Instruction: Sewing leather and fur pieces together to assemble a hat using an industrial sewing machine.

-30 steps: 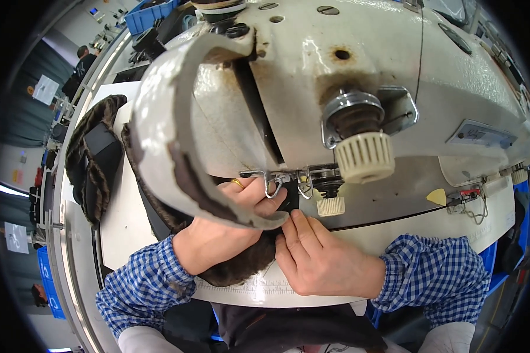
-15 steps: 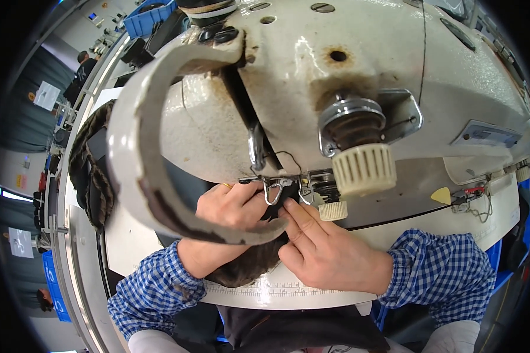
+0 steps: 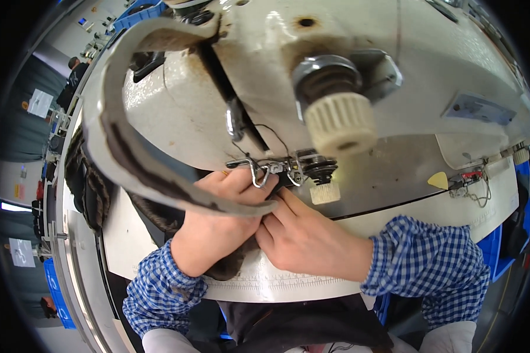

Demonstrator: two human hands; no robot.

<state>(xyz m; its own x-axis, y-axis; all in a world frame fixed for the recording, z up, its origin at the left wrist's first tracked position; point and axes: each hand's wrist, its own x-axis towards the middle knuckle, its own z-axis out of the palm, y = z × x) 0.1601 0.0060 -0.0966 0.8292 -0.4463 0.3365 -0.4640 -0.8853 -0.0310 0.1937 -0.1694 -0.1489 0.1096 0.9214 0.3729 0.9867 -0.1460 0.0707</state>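
Observation:
A white sewing machine (image 3: 447, 76) fills the upper view, with a curved guard (image 3: 113, 132) partly hiding my left hand (image 3: 218, 235). My left hand’s bent fingers reach to the metal presser-foot area (image 3: 271, 170), holding dark, fur-edged fabric (image 3: 227, 265); part of a yellow ring shows. Just to its right, my right hand (image 3: 300, 238) has fingers together, pinned on the same fabric near the foot; its thumb is mostly tucked out of sight. A ribbed cream knob (image 3: 341, 126) sits above the hands, and a smaller knob (image 3: 325, 193) beside the right fingertips.
More fur fabric (image 3: 88, 188) lies on the white table edge (image 3: 124, 247) at left. Blue bins (image 3: 59, 297) stand lower left and at right (image 3: 494, 259). Other people (image 3: 77, 73) appear along the far left. A yellow teardrop piece (image 3: 437, 180) lies right of the machine plate.
The view has shifted, so the machine sits higher and further left. My right hand has shifted left with the fabric, and my left fingers remain at the foot. A thread loop now shows above it.

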